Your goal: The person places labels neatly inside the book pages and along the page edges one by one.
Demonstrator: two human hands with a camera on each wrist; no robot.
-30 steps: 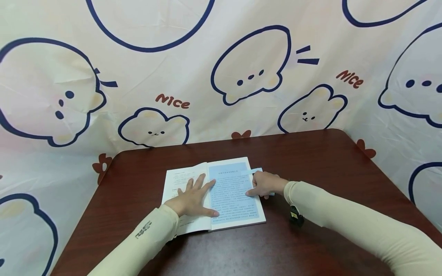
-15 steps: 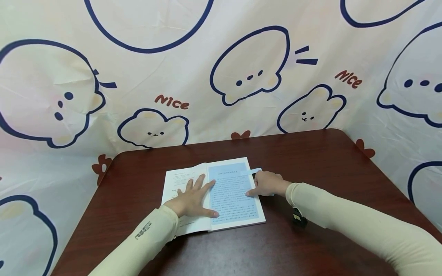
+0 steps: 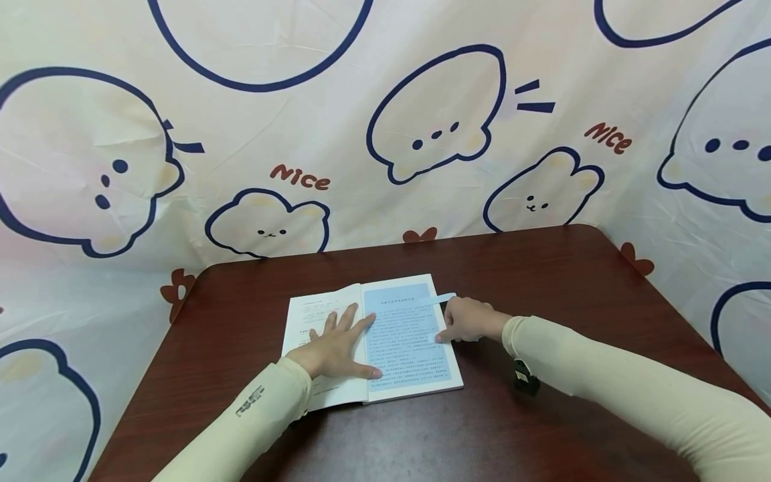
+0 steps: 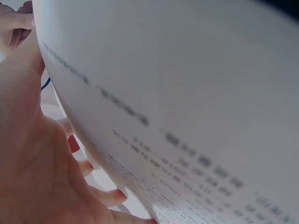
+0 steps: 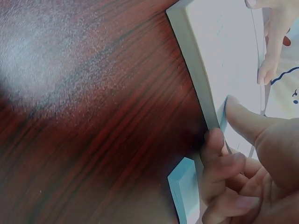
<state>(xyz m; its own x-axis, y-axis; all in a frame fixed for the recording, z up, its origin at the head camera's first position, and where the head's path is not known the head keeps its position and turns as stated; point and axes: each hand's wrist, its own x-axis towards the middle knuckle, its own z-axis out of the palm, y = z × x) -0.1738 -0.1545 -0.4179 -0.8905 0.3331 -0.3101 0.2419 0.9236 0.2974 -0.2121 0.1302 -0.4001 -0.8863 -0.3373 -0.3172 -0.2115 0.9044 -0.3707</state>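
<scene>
An open book (image 3: 415,395) lies on the table, its right page (image 3: 406,341) printed on pale blue. My left hand (image 3: 334,348) rests spread across the left page and the gutter. At the right edge, my right hand (image 3: 470,320) has its thumb on the page and its other fingers curled against the book's side, as the right wrist view shows. A light blue paper strip (image 3: 444,298) sticks out past the page edge, partly behind that hand. In the right wrist view a light blue piece (image 5: 185,189) shows beside the curled fingers; whether it joins the strip I cannot tell.
The book lies on a dark reddish-brown table (image 3: 542,281). A pale cloth (image 3: 337,134) with cartoon outlines hangs behind and at the sides. A small black device (image 3: 526,377) is worn under the right wrist.
My right hand has shifted slightly to the right, its thumb nearer the page's edge. The left hand and the book have stayed in place.
</scene>
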